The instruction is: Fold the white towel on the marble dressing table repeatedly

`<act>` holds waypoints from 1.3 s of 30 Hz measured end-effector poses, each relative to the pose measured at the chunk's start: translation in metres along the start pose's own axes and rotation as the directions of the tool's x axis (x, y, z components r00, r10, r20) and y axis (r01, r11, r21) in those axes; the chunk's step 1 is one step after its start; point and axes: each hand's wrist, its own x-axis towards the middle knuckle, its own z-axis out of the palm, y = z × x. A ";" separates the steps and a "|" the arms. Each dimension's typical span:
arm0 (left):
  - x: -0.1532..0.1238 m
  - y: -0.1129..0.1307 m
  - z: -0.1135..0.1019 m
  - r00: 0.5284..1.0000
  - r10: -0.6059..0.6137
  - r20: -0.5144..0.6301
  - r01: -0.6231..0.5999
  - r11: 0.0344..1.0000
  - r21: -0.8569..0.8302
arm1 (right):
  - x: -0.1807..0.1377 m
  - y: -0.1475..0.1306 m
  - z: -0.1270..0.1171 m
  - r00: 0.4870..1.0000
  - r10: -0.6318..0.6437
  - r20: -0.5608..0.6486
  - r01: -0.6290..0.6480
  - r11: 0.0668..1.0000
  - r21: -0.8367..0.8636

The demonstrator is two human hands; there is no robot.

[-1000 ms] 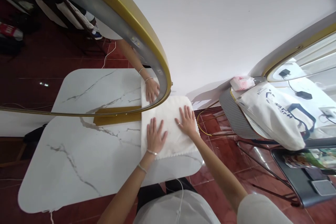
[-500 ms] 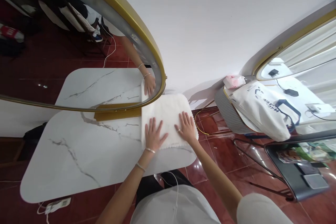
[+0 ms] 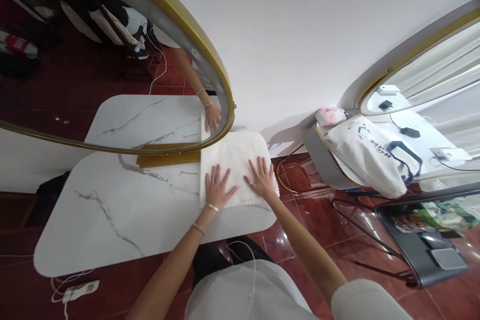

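Observation:
A white folded towel (image 3: 234,152) lies on the right part of a white marble table (image 3: 112,215), against the wall. My left hand (image 3: 216,187) rests flat on the towel's near left part, fingers spread. My right hand (image 3: 259,177), with a ring on one finger, presses flat on the near right part, fingers apart. Both wrists sit at the towel's near edge. Nothing is held in either hand.
A gold-framed oval mirror (image 3: 187,55) stands on the table and reflects my arm. To the right stand a white tote bag (image 3: 369,160), a pink tissue pack (image 3: 329,116) and a dark chair (image 3: 420,245). A power strip (image 3: 80,290) lies on the red tile floor.
Both hands slid back across the towel toward its near edge, staying flat. The camera shifted slightly, so the table and towel sit a little further left and higher in view.

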 end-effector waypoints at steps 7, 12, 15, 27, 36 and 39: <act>0.000 -0.005 0.000 1.000 -0.003 -0.010 0.003 1.000 0.013 | -0.013 -0.008 -0.003 0.983 -0.177 0.043 0.178 0.984 -0.019; -0.073 0.000 -0.010 1.000 0.003 -0.021 -0.002 0.998 0.058 | -0.078 -0.032 -0.005 0.975 -0.222 0.033 0.222 0.975 -0.008; -0.103 0.001 -0.016 1.000 -0.004 -0.008 0.005 0.999 0.052 | -0.102 -0.045 -0.003 0.974 -0.228 0.013 0.228 0.973 0.027; 0.034 -0.084 -0.064 0.834 -0.552 -0.003 0.536 0.810 -0.236 | -0.121 -0.057 0.000 0.977 -0.212 -0.017 0.213 0.976 0.049; 0.029 -0.046 -0.036 0.940 -0.322 -0.107 0.301 0.937 -0.175 | -0.080 -0.061 0.001 0.988 -0.108 -0.108 0.119 0.988 0.102; 0.024 -0.033 -0.016 0.960 -0.254 -0.117 0.245 0.966 -0.087 | -0.069 -0.067 -0.002 0.979 -0.188 -0.079 0.197 0.971 0.137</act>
